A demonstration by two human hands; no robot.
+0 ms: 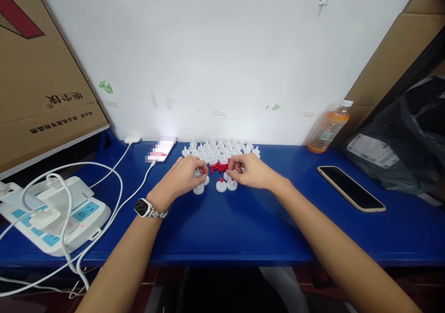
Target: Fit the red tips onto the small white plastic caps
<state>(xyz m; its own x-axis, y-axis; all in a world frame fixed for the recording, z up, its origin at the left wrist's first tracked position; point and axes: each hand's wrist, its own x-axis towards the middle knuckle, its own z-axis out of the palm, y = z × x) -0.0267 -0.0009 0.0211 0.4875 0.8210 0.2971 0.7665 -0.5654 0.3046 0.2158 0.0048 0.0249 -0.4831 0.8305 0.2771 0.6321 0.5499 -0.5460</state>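
Observation:
My left hand [189, 171], with a watch at the wrist, pinches a small red tip cap above the white nozzle caps [198, 189] at the left. At the right, my right hand [245, 170] has its thumb and finger closed at a red tip cap over another white nozzle cap [232, 186]. Between the hands stands a white nozzle cap with a red tip on it [221, 186]. Loose red tip caps [219, 167] lie in a pile just beyond. Behind the pile, many white nozzle caps [222, 151] stand upright in a cluster. My fingers partly hide both pinched pieces.
On the blue table [236, 229], a lit phone [162, 150] and a white power strip [83, 220] with looping cables lie left. A dark phone [351, 190], an orange drink bottle [328, 127] and a plastic-wrapped parcel [392, 141] are right. A white wall [222, 62] rises behind.

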